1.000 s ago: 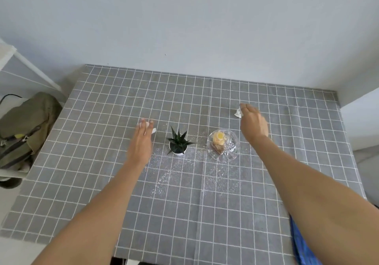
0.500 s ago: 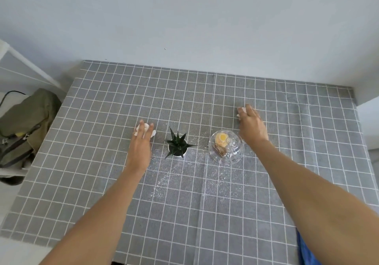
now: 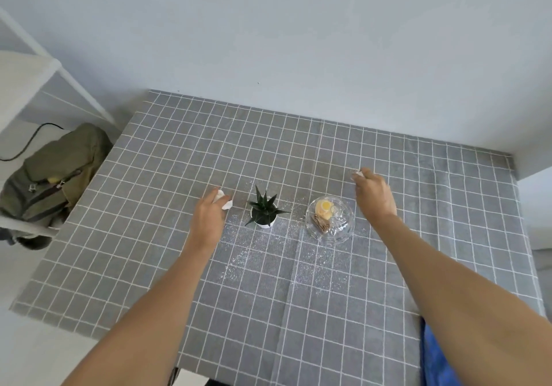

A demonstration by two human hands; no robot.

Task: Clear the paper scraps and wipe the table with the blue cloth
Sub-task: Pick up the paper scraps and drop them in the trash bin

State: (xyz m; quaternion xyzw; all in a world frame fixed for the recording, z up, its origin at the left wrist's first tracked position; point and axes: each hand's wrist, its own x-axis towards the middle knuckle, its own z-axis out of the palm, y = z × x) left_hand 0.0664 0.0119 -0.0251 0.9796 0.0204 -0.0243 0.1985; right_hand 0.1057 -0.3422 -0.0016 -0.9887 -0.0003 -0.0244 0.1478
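Observation:
My left hand (image 3: pixel 209 216) lies on the grey checked tablecloth (image 3: pixel 167 236), left of the plant. Its fingers and thumb curl round a crumpled white paper scrap (image 3: pixel 226 203). My right hand (image 3: pixel 375 196) is beyond the glass dish, fingers bent down onto a second white paper scrap (image 3: pixel 357 174), of which only a small edge shows at the fingertips. Both scraps still sit at table level. The blue cloth (image 3: pixel 437 358) lies at the table's near right corner, partly hidden by my right forearm. White crumbs (image 3: pixel 265 258) are strewn across the middle of the tablecloth.
A small spiky plant in a white pot (image 3: pixel 264 213) and a domed glass dish (image 3: pixel 331 219) with food inside stand between my hands. An olive backpack (image 3: pixel 53 173) rests on a white shelf left of the table. A wall runs along the far edge.
Both hands' fingers have gone from reaching flat over the scraps to curling round them. The camera view has shifted, so the table sits lower in the frame.

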